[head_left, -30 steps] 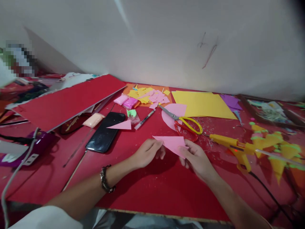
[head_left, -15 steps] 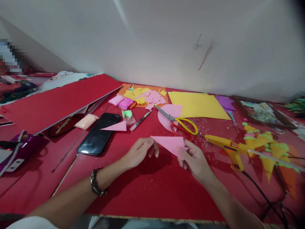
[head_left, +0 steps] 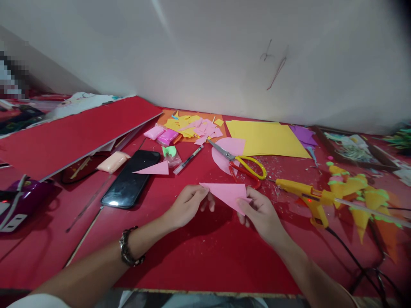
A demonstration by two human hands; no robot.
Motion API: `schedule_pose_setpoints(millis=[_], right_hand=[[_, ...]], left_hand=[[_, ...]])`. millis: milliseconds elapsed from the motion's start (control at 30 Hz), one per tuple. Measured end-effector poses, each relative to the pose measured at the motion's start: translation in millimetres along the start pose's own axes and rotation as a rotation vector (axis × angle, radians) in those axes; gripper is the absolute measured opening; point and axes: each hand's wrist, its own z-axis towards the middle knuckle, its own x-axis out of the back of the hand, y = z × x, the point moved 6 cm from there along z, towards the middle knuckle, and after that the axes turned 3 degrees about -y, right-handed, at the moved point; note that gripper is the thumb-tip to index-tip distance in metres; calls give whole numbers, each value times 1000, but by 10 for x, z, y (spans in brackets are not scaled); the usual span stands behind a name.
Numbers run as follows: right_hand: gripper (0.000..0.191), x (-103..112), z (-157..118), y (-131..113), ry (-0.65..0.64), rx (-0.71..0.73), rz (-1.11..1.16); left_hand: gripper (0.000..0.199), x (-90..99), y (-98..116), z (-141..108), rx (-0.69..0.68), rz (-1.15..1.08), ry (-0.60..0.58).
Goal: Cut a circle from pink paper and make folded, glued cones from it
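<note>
A pink paper cone (head_left: pixel 227 194), flattened to a pointed triangle, is held above the red table, its tip toward the left. My right hand (head_left: pixel 259 210) grips its wide end, thumb on the front face and fingers behind. With thumb and fingers closed at the tip, my left hand (head_left: pixel 190 205) pinches the narrow end. Beyond the hands, yellow-and-red-handled scissors (head_left: pixel 239 160) lie across a rounded piece of pink paper (head_left: pixel 221 160). Another pink paper triangle (head_left: pixel 156 168) rests partly on a black phone (head_left: pixel 131 179) to the left.
A yellow hot glue gun (head_left: pixel 303 196) with a trailing cord lies on the right, beside several yellow paper cones (head_left: pixel 361 214). Yellow sheets (head_left: pixel 268 139), paper scraps (head_left: pixel 205 128) and a pen (head_left: pixel 189 159) lie farther back. A red board (head_left: pixel 83 130) leans at the left.
My left hand's fingers have closed a little more on the cone's tip. The cone and right hand stay nearly in place; the view has shifted slightly.
</note>
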Motion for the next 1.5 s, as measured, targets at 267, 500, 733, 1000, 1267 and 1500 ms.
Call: schedule_pose_setpoints(millis=[267,500,733,1000,1267,1500], right_hand=[[15,46,1,-7,37,29,-23],[17,72,-12,-14,40,32,-40],[19,78,9,40,42,-7,-52],[23,27,59,122,-16,-78,61],[25,80,82,120,51,-43,69],[24,62,83,91,45,-54,45]], left_hand=[[37,106,51,18,-78,201,48],[35,143,111,13,-111,231,57],[37,146,95,26,-79,206,42],[37,153,107,25,-77,265,87],[32,175,136,23,-90,290,135],[23,223,132,36,-64,228,178]])
